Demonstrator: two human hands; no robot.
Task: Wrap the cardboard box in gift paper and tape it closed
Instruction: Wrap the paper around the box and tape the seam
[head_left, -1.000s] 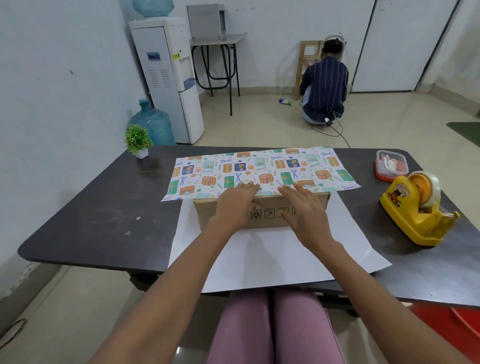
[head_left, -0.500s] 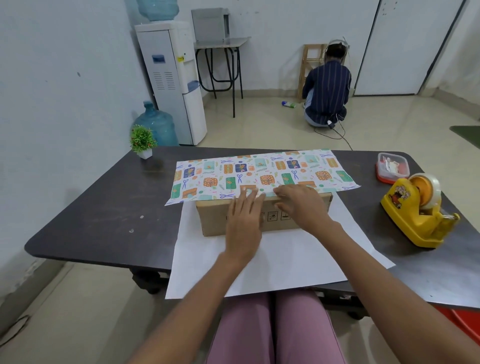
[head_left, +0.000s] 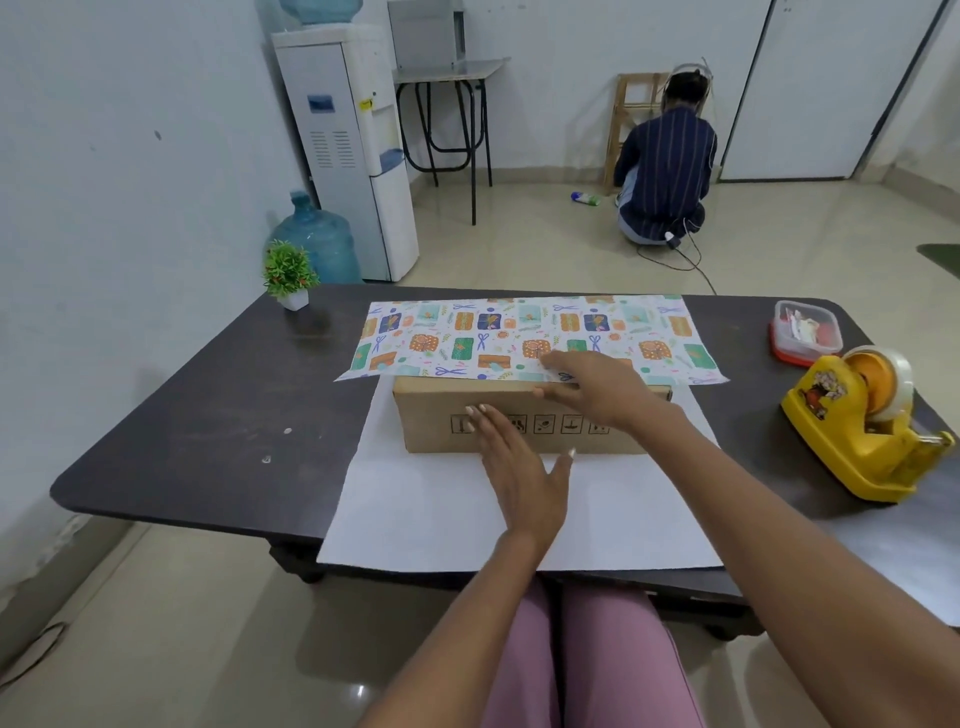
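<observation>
Right hand (head_left: 597, 389) lies with straight fingers (head_left: 558, 364) pressing the gift paper (head_left: 519, 332) flap onto the box (head_left: 524, 415) top, mid-desk (head_left: 208, 405). Left hand (head_left: 519, 467), fingers flat and relaxed, hovers before the box. Best to keep that flap pinned taut while reaching for the tape dispenser (head_left: 862, 426).

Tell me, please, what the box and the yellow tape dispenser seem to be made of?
The box looks like brown corrugated cardboard with a matte finish: dull tan faces, printed black handling symbols. The yellow tape dispenser looks like moulded plastic, slightly glossy: rounded edges and soft highlights, though painted metal cannot be excluded.
</observation>
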